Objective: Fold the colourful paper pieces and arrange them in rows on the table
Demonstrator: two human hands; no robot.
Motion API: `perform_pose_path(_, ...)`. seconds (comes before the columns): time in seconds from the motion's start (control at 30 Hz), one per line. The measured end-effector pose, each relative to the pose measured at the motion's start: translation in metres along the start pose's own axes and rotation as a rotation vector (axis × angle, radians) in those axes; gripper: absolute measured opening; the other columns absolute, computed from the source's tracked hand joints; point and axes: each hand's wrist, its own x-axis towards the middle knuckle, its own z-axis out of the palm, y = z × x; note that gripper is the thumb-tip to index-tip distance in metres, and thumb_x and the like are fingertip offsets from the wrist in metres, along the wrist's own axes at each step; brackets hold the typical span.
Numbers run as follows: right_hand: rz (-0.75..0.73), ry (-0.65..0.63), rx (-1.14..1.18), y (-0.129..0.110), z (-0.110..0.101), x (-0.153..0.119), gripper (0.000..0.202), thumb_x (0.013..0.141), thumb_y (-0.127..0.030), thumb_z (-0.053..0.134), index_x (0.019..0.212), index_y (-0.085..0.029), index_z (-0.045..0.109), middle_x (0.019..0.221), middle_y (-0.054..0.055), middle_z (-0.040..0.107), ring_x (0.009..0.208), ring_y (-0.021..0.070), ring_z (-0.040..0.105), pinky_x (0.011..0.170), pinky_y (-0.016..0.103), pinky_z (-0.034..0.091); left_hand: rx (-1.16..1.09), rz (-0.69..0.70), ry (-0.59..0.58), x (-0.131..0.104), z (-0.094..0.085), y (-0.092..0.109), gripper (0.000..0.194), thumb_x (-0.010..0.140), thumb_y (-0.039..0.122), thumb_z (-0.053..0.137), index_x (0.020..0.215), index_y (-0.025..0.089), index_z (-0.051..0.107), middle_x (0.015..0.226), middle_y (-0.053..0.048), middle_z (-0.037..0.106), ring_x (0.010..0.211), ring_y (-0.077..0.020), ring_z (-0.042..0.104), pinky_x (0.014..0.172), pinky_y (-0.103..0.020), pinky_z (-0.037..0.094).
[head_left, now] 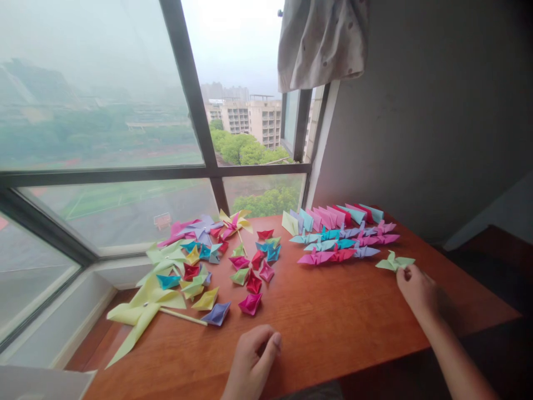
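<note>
A light green paper crane (395,261) is pinched in the fingers of my right hand (416,288), at the right end of the rows of cranes. Pink, red, blue and purple paper cranes (318,256) stand in rows to its left. My left hand (255,355) rests near the table's front edge, its fingers curled in and nothing visible in them. Closest to it are a magenta paper boat (250,304) and a purple paper boat (217,314), both untouched.
Several more folded boats (206,299) cover the left half of the wooden table (316,322). Paper pinwheels on sticks, one of them yellow (145,308), lie at the far left. Folded paper planes (328,218) line the back. Windows (104,83) border the table; a curtain (322,44) hangs above.
</note>
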Motion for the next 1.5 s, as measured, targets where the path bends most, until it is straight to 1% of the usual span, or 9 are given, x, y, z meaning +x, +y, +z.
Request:
perform_pose_path(0.17, -0.009, 0.037, -0.003, -0.010, 0.014, 0.018, 0.021, 0.087, -0.032, 0.053, 0.080, -0.016, 0.065, 0.069, 0.007, 0.062, 0.054, 0.0155, 0.046, 0.054, 0.029, 0.024, 0.014, -0.004, 0.011, -0.001, 0.000, 0.001, 0.047, 0.094, 0.051, 0.048, 0.063, 0.017, 0.060, 0.062, -0.003, 0.061, 0.063, -0.0166, 0.056, 0.063, -0.024, 0.037)
perform_pose_path(0.37, -0.020, 0.062, 0.036, -0.028, 0.011, 0.025, 0.018, 0.085, -0.027, 0.054, 0.080, -0.015, 0.066, 0.070, 0.007, 0.062, 0.056, 0.0147, 0.045, 0.056, 0.029, 0.024, 0.052, -0.001, 0.000, -0.001, 0.000, 0.001, 0.048, 0.095, 0.051, 0.045, 0.064, 0.017, 0.059, 0.063, -0.004, 0.061, 0.063, -0.0169, 0.056, 0.063, -0.024, 0.036)
perform_pose_path(0.5, -0.005, 0.073, 0.069, -0.028, 0.013, 0.026, 0.018, 0.083, -0.028, 0.054, 0.081, -0.015, 0.066, 0.070, 0.008, 0.062, 0.058, 0.0157, 0.046, 0.056, 0.029, 0.026, 0.071, 0.001, -0.015, -0.001, -0.001, 0.001, 0.049, 0.096, 0.051, 0.043, 0.064, 0.017, 0.058, 0.063, -0.004, 0.061, 0.064, -0.0167, 0.056, 0.063, -0.024, 0.036)
perform_pose_path(0.63, -0.052, 0.101, 0.112, -0.026, 0.019, 0.030, 0.017, 0.082, -0.025, 0.052, 0.080, -0.014, 0.065, 0.070, 0.008, 0.062, 0.063, 0.0183, 0.051, 0.060, 0.029, 0.031, 0.082, 0.006, -0.019, -0.001, -0.001, 0.002, 0.050, 0.097, 0.052, 0.042, 0.064, 0.017, 0.057, 0.064, -0.003, 0.061, 0.064, -0.0163, 0.057, 0.063, -0.024, 0.036)
perform_pose_path(0.87, 0.056, 0.023, 0.114, -0.033, 0.018, 0.033, 0.020, 0.085, -0.031, 0.054, 0.092, -0.017, 0.066, 0.081, 0.008, 0.068, 0.067, 0.0192, 0.056, 0.059, 0.028, 0.031, 0.100, 0.013, -0.023, 0.000, 0.000, 0.001, 0.049, 0.098, 0.049, 0.040, 0.065, 0.017, 0.056, 0.064, -0.003, 0.060, 0.064, -0.0156, 0.057, 0.063, -0.023, 0.036)
perform_pose_path(0.97, 0.076, 0.000, 0.112, -0.036, 0.015, 0.033, 0.020, 0.086, -0.030, 0.054, 0.095, -0.017, 0.067, 0.084, 0.009, 0.069, 0.069, 0.0197, 0.058, 0.059, 0.028, 0.032, 0.110, 0.015, -0.023, 0.000, 0.000, 0.000, 0.047, 0.098, 0.047, 0.041, 0.065, 0.017, 0.056, 0.064, -0.003, 0.060, 0.064, -0.0157, 0.057, 0.063, -0.023, 0.037)
perform_pose_path(1.13, 0.102, -0.066, 0.088, -0.038, 0.012, 0.033, 0.023, 0.087, -0.035, 0.052, 0.097, -0.020, 0.067, 0.087, 0.008, 0.070, 0.069, 0.0200, 0.059, 0.057, 0.028, 0.030, 0.128, 0.018, -0.022, -0.001, 0.000, -0.001, 0.045, 0.098, 0.044, 0.042, 0.066, 0.017, 0.057, 0.065, -0.003, 0.061, 0.065, -0.0158, 0.058, 0.063, -0.023, 0.037)
perform_pose_path(1.3, 0.101, -0.059, 0.086, -0.042, 0.013, 0.034, 0.023, 0.086, -0.033, 0.053, 0.098, -0.020, 0.066, 0.087, 0.008, 0.070, 0.071, 0.0203, 0.060, 0.058, 0.028, 0.031, 0.130, 0.018, -0.020, -0.001, 0.000, 0.000, 0.043, 0.097, 0.043, 0.043, 0.066, 0.017, 0.057, 0.064, -0.002, 0.061, 0.064, -0.0154, 0.058, 0.064, -0.023, 0.037)
perform_pose_path(1.5, 0.151, -0.063, 0.159, -0.043, 0.011, 0.032, 0.023, 0.085, -0.031, 0.054, 0.102, -0.020, 0.064, 0.092, 0.007, 0.071, 0.074, 0.0207, 0.061, 0.058, 0.028, 0.031, 0.120, 0.027, -0.015, 0.000, 0.000, 0.001, 0.042, 0.097, 0.042, 0.045, 0.065, 0.017, 0.057, 0.063, -0.002, 0.060, 0.063, -0.0151, 0.057, 0.062, -0.023, 0.037)
